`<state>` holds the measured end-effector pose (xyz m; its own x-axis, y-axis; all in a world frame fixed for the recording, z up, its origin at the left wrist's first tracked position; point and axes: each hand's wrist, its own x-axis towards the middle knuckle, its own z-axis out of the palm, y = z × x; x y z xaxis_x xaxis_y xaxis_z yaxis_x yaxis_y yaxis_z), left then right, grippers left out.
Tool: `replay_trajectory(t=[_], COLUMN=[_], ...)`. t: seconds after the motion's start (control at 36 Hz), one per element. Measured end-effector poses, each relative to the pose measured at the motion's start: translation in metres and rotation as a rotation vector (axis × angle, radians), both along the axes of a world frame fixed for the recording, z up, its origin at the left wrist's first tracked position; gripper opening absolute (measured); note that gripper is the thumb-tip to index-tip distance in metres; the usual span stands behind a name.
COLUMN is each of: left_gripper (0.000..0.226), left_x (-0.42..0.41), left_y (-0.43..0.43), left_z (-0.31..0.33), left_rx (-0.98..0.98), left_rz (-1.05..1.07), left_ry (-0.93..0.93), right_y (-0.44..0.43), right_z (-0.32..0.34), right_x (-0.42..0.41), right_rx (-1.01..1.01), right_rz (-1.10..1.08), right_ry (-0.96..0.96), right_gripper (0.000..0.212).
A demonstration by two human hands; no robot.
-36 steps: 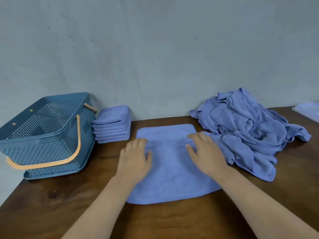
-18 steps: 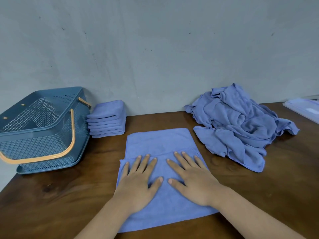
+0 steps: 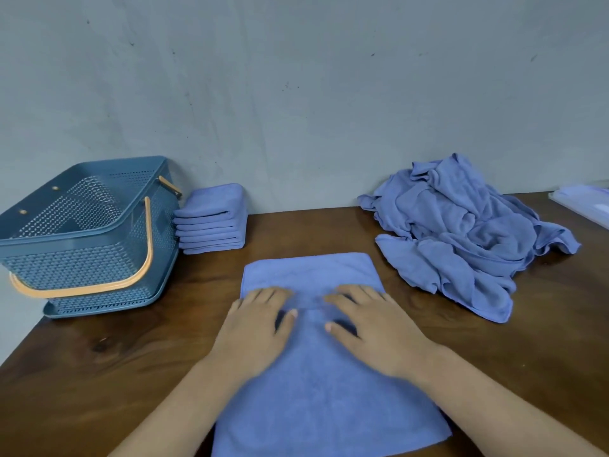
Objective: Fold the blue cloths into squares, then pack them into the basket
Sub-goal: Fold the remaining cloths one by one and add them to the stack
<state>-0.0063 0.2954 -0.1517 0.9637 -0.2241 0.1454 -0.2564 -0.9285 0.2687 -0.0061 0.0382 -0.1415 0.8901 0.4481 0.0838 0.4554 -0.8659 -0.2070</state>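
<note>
A blue cloth (image 3: 316, 390) lies flat on the wooden table in front of me. My left hand (image 3: 253, 334) and my right hand (image 3: 375, 331) both press on it palm down, side by side, fingers pointing away from me. A stack of several folded blue cloths (image 3: 212, 221) sits against the wall, right beside the blue perforated basket (image 3: 82, 245) with an orange handle at the left. A heap of unfolded blue cloths (image 3: 461, 232) lies at the back right.
The brown wooden table (image 3: 99, 374) ends at the left just beyond the basket. A grey wall runs along its far side. A pale flat tray or lid (image 3: 583, 206) pokes in at the right edge.
Both hands slid toward me over the flat cloth, then shifted a little farther up it again. The view came closer to the cloth.
</note>
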Motion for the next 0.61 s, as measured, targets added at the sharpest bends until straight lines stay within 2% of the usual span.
replay_trajectory(t=[0.06, 0.25, 0.42, 0.61], left_gripper=[0.05, 0.063, 0.073, 0.087], left_x=[0.029, 0.073, 0.079, 0.079], left_y=[0.009, 0.035, 0.041, 0.042], left_z=[-0.003, -0.01, -0.012, -0.015], left_rx=[-0.047, 0.049, 0.117, 0.058], left_rz=[0.031, 0.066, 0.105, 0.163], left_ry=[0.014, 0.213, 0.234, 0.221], right_y=[0.001, -0.022, -0.025, -0.031], right_z=[-0.006, -0.017, -0.02, -0.018], right_x=[0.024, 0.08, 0.087, 0.092], right_rx=[-0.011, 0.017, 0.0, -0.014], right_rz=[0.015, -0.127, -0.173, -0.202], right_ry=[0.004, 0.162, 0.154, 0.199], right_gripper=[0.06, 0.076, 0.088, 0.102])
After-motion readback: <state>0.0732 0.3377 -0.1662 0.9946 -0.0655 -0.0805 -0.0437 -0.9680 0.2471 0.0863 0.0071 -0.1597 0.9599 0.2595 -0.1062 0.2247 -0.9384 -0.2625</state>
